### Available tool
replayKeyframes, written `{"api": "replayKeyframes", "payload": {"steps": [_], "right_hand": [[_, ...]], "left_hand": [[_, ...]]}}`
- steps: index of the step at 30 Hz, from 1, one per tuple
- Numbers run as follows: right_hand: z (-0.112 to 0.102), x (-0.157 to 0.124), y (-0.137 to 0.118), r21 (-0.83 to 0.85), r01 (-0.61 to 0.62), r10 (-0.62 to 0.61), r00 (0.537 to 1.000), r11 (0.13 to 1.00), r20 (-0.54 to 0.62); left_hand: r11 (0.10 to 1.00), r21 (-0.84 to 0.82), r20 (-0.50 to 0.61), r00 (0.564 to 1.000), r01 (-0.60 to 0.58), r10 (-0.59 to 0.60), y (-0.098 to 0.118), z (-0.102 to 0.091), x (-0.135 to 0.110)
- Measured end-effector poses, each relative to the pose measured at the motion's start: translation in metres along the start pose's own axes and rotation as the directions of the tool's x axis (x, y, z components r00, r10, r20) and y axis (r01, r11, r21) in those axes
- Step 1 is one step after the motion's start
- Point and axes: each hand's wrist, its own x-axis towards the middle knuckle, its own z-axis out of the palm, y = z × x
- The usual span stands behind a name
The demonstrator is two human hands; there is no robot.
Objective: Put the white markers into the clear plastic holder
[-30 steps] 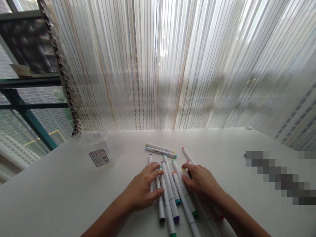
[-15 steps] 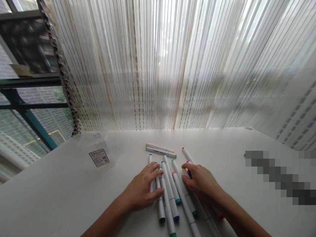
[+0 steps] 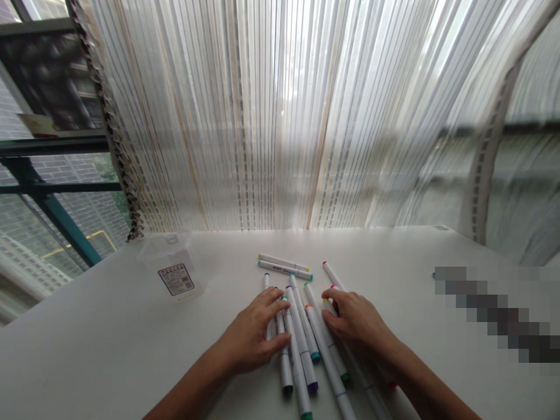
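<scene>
Several white markers with coloured end caps (image 3: 301, 332) lie side by side on a white table (image 3: 87, 344). My left hand (image 3: 252, 335) rests flat on the left markers of the bunch, fingers spread. Over the right markers lies my right hand (image 3: 356, 319), fingers curved and touching them. Neither hand lifts anything. Two more markers (image 3: 284, 266) lie crosswise just beyond the bunch, apart from both hands.
A clear plastic box (image 3: 174, 269) with a colour-swatch label stands at the left of the table. A striped sheer curtain (image 3: 280, 116) hangs along the far edge, with a window frame at the left. A blurred patch covers the right side.
Both hands and the markers have stayed put. At the far right the curtain has shifted, showing a rail and a curved edge behind it.
</scene>
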Motion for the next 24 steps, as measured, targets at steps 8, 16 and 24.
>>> {"api": "replayKeyframes", "payload": {"steps": [8, 16, 24], "right_hand": [[-0.0015, -0.0007, -0.0011, -0.003, 0.002, -0.002, 1.000, 1.000, 0.009], [0.0003, -0.0003, -0.0001, 0.002, 0.006, -0.006, 1.000, 1.000, 0.001], [-0.0006, -0.0003, -0.0009, -0.008, -0.002, 0.002, 1.000, 1.000, 0.011]], "left_hand": [[1.000, 0.007, -0.004, 1.000, -0.008, 0.008, -0.0013, 0.0016, -0.0002], [1.000, -0.008, -0.031, 0.999, -0.025, 0.025, -0.0026, 0.0024, -0.0006], [0.999, -0.030, -0.046, 0.998, -0.032, 0.031, -0.0035, 0.0031, -0.0006]]}}
